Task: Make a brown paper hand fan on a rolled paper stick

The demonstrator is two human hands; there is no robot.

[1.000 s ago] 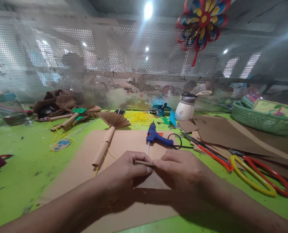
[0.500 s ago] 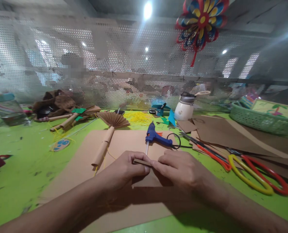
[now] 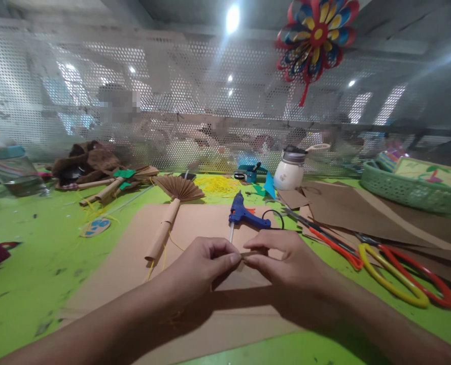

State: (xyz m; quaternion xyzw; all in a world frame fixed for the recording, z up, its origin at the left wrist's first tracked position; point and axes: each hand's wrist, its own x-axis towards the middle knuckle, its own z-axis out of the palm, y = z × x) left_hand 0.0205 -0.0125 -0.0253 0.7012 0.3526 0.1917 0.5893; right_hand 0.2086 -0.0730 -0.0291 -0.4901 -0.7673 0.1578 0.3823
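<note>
Between my two hands is a small folded strip of brown paper (image 3: 249,254), mostly covered by the fingers. My left hand (image 3: 206,263) pinches its left end between thumb and forefinger. On the other end, the thumb and fingers of my right hand (image 3: 291,261) are closed. Both hands are over a large sheet of brown paper (image 3: 126,274). Just beyond them a blue glue gun (image 3: 242,213) lies on the sheet, its glue stick pointing toward me. A rolled paper tube (image 3: 162,230) with a pleated paper fan (image 3: 179,188) at its far end lies left of the glue gun.
Scissors with red and yellow handles (image 3: 394,276) and red-handled scissors (image 3: 335,246) lie to the right, near brown sheets (image 3: 362,213). Behind are a white bottle (image 3: 289,170), yellow shreds (image 3: 215,185) and a green basket (image 3: 411,188). A clear jar (image 3: 14,175) stands left.
My right hand has shifted from a forefinger touching the strip to a thumb-and-finger pinch on its right end. The strip has turned and shows less between the hands.
</note>
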